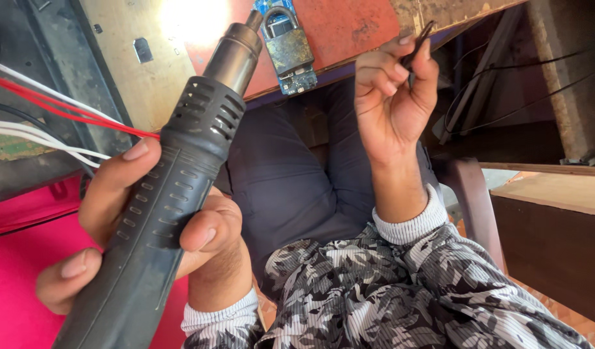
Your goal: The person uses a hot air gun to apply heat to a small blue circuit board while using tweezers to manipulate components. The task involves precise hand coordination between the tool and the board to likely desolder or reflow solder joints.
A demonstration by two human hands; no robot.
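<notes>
My left hand [116, 226] grips the dark grey body of a hot-air gun [174, 187], whose metal nozzle [236, 55] points up toward the bench edge. Just beyond the nozzle lies a small blue circuit board [291, 52] with a brassy metal part on it, resting on the worn red bench top [349, 26]. My right hand [391, 103] is raised to the right, its fingers pinched on thin black tweezers [417, 48], held apart from the board.
Red, white and black wires [45, 110] run in from the left over a dark panel. A pink surface [19, 278] lies lower left. Dark trousers [291, 181] and a patterned sleeve fill the middle. A wooden box [549, 220] and loose black cables stand at right.
</notes>
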